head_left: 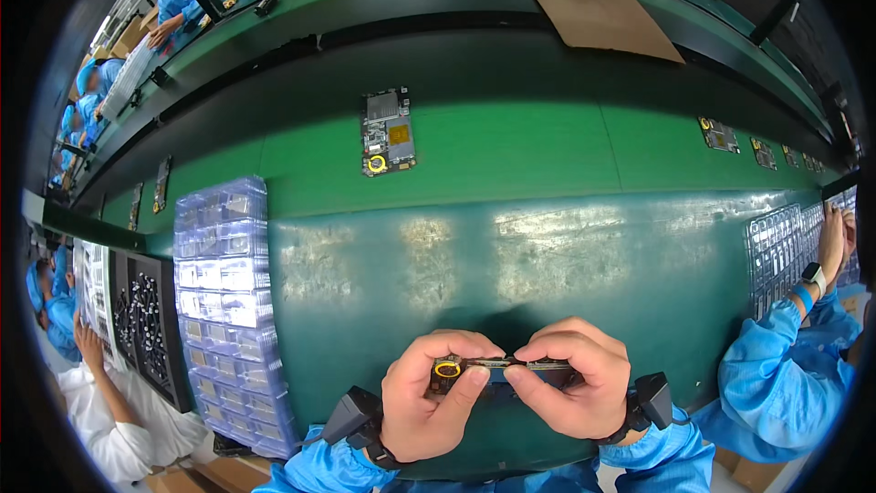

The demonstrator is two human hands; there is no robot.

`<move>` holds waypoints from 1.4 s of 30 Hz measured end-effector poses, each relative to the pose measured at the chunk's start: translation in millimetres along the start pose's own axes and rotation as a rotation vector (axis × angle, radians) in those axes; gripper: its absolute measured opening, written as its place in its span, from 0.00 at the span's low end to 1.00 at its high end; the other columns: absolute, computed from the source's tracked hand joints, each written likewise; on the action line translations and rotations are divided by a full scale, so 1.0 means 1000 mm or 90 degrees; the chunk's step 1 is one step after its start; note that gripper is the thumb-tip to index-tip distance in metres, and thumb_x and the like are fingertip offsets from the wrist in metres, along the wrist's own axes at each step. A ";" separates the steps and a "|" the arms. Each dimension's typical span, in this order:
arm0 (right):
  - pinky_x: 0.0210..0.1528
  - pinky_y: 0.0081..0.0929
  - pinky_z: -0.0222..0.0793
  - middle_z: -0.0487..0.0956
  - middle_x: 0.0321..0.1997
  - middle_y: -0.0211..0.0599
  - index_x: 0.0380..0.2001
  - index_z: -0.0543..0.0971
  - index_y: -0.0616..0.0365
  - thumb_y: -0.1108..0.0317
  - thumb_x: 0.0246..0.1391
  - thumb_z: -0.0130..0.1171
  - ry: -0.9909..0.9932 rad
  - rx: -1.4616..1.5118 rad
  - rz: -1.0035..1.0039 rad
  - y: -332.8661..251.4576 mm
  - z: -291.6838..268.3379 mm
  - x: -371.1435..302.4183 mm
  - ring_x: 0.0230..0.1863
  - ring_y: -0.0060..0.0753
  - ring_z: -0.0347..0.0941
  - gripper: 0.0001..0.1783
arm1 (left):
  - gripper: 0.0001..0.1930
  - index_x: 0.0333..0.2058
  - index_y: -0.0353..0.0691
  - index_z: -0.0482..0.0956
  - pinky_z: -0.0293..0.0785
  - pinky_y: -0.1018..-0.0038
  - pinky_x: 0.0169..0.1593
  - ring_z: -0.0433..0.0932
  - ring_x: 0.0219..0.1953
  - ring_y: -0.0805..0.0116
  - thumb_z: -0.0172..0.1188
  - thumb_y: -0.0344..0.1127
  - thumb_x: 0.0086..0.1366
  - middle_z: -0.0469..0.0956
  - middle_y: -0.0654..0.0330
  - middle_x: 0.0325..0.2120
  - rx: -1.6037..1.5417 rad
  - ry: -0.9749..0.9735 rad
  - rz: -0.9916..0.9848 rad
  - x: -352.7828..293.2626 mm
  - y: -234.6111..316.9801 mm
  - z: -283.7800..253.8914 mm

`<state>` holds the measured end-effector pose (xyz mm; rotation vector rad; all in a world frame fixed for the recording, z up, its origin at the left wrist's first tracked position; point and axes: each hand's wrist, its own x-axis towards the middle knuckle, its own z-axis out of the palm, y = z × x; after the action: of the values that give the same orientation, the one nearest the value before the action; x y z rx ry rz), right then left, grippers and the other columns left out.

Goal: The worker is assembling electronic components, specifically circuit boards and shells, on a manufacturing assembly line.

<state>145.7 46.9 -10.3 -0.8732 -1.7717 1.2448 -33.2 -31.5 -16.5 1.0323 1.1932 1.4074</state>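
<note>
Close in front of me, at the table's near side, both hands hold a dark circuit board (443, 382) tilted nearly edge-on. A yellow ring shows at the board's left end. My left hand (422, 394) pinches its left half between thumb and fingers. The right half is pinched the same way by my right hand (577, 382), the two thumbs almost meeting at the middle. Fingers cover much of the board, so its face is mostly hidden. Farther off, another circuit board (389, 135) with a yellow ring lies flat on the green belt (511, 141).
To my left stands a stack of clear plastic trays (224, 246), beside a black tray (128, 260) of small dark parts. More boards (719, 135) lie on the belt at right. A cardboard sheet (602, 14) overhangs the far shelf. Co-workers sit on both sides.
</note>
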 end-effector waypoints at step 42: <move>0.37 0.26 0.77 0.86 0.35 0.38 0.38 0.85 0.62 0.78 0.48 0.75 -0.094 0.120 -0.004 0.010 -0.010 0.006 0.35 0.33 0.83 0.13 | 0.24 0.53 0.38 0.55 0.81 0.75 0.39 0.83 0.37 0.66 0.59 0.15 0.67 0.78 0.36 0.45 0.176 -0.029 0.239 -0.004 -0.006 0.006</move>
<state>152.6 59.0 -16.5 -0.6812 -1.7343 1.4778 -25.8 -34.2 -21.7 1.5357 1.2264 1.5185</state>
